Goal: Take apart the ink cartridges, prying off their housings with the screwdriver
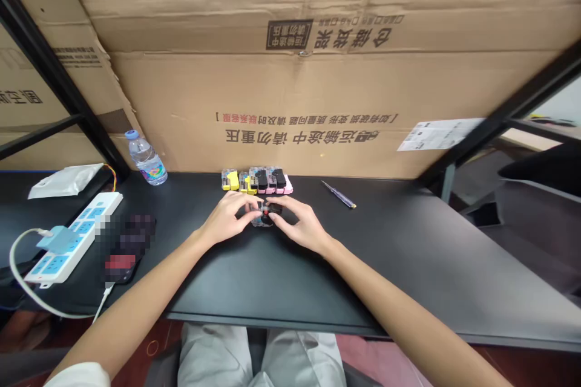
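Printed cardboard (254,84) walls off the far side of my dark desk (227,290), well beyond my hands. The small gadget (261,221) is between my fingertips, just above or on the desk; I can't tell whether it touches. My left hand (226,217) is closed on its left side with thumb and forefinger, my right hand (301,227) on its right, the two almost meeting. It has a clear-looking part and a dark part, though my fingers hide much of it.

I'd expect it to be light and stiff, with smooth plastic that could slip under dry fingertips, and perhaps brittle at thin edges. Best to hold it by the sides, pressing gently. Just beyond my hands stands a row of similar pieces (258,179), yellow, black and pink; past my right hand lies a slim screwdriver (339,195).
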Demonstrator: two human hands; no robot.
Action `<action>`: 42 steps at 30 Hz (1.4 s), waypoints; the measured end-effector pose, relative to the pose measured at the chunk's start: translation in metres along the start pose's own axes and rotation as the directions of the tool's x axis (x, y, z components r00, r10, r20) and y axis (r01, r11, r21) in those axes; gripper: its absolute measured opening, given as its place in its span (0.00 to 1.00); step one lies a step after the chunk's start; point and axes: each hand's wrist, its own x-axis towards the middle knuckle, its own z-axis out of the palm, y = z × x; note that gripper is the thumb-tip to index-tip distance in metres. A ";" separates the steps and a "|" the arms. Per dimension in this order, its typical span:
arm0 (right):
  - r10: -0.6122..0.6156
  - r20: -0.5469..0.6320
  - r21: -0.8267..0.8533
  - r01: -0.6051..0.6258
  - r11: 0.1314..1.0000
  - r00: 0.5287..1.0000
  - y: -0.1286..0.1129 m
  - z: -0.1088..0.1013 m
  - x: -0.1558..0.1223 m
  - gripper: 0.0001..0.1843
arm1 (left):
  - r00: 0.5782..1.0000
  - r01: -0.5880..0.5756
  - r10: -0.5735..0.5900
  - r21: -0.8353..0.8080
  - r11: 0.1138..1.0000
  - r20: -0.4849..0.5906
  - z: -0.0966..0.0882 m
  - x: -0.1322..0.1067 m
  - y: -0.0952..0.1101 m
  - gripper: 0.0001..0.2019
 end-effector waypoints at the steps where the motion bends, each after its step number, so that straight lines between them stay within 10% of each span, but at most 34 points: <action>1: 0.017 0.004 -0.003 -0.017 1.000 1.000 0.002 -0.002 0.001 0.20 | 0.999 0.046 -0.046 -0.008 0.999 -0.022 -0.003 0.000 -0.002 0.05; 6: 0.090 0.085 -0.008 -0.089 0.996 0.992 0.019 -0.006 -0.001 0.26 | 0.986 0.159 -0.163 -0.085 0.984 -0.043 -0.015 -0.001 -0.018 0.10; 14: 0.093 0.175 0.006 -0.096 0.995 0.980 0.019 0.003 -0.003 0.26 | 0.907 0.368 -0.306 -0.190 0.910 0.289 -0.004 -0.005 -0.017 0.19; 20: 0.117 -0.116 -0.413 -0.155 0.897 0.986 0.043 -0.053 0.007 0.19 | 0.874 0.428 -0.342 -0.215 0.878 0.344 -0.003 -0.004 -0.019 0.17; 26: 0.607 -0.280 -0.661 -0.607 0.440 0.744 0.097 -0.110 -0.008 0.27 | 0.857 0.455 -0.353 -0.228 0.861 0.376 -0.006 -0.005 -0.018 0.19; 30: 0.750 -0.231 -0.655 -0.669 0.351 0.620 0.102 -0.115 -0.010 0.20 | 0.846 0.487 -0.397 -0.213 0.847 0.357 -0.002 -0.003 -0.009 0.19; 33: 0.660 -0.279 -0.607 -0.660 0.442 0.698 0.095 -0.113 -0.005 0.21 | 0.854 0.492 -0.417 -0.223 0.841 0.312 0.002 -0.003 -0.006 0.18; 37: 0.418 -0.425 -0.298 -0.560 0.773 0.803 0.078 -0.100 0.004 0.24 | 0.851 0.490 -0.399 -0.243 0.837 0.342 0.001 -0.004 -0.008 0.18; 42: 0.242 -0.133 -0.152 -0.261 0.953 0.961 0.034 -0.063 0.010 0.21 | 0.848 0.514 -0.413 -0.326 0.793 0.333 0.003 -0.003 -0.008 0.25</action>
